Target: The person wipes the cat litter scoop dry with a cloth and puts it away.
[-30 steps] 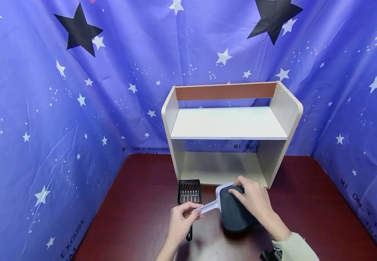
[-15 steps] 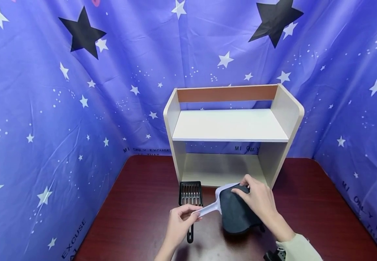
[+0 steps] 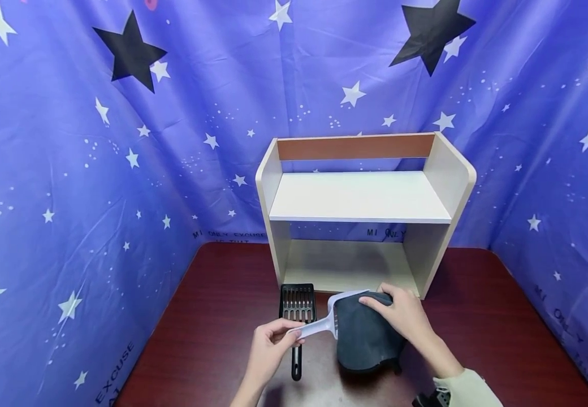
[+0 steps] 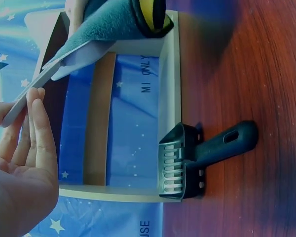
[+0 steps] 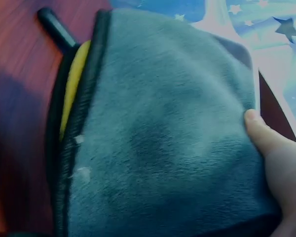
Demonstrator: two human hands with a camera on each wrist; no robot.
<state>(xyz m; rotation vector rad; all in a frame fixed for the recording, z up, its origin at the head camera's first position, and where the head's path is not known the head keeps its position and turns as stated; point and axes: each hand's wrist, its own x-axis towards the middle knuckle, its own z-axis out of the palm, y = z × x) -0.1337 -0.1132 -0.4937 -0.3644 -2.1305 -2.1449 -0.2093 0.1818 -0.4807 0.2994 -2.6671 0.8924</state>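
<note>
My left hand (image 3: 267,349) pinches the handle end of a pale lavender litter scoop (image 3: 319,326), fingers below it and thumb on top. A dark grey cleaning cloth (image 3: 367,333) with black edging drapes over the scoop's head and hides most of it. A yellow side shows inside its fold in the right wrist view. My right hand (image 3: 407,316) grips the cloth at the scoop's far right rim, thumb (image 5: 266,136) on the cloth; its other fingers are largely hidden. Beneath my left hand, a black slotted litter scoop (image 3: 298,303) lies on the table.
Behind the hands stands a two-tier wooden shelf (image 3: 360,198), its lower front edge close to the cloth. The dark red table (image 3: 212,316) is enclosed by blue star-print curtains (image 3: 70,169) at the back and sides.
Both hands, the lavender scoop and the cloth have shifted slightly left and nearer to me. More of the cloth hangs spread out on the near side. The black scoop lies where it was.
</note>
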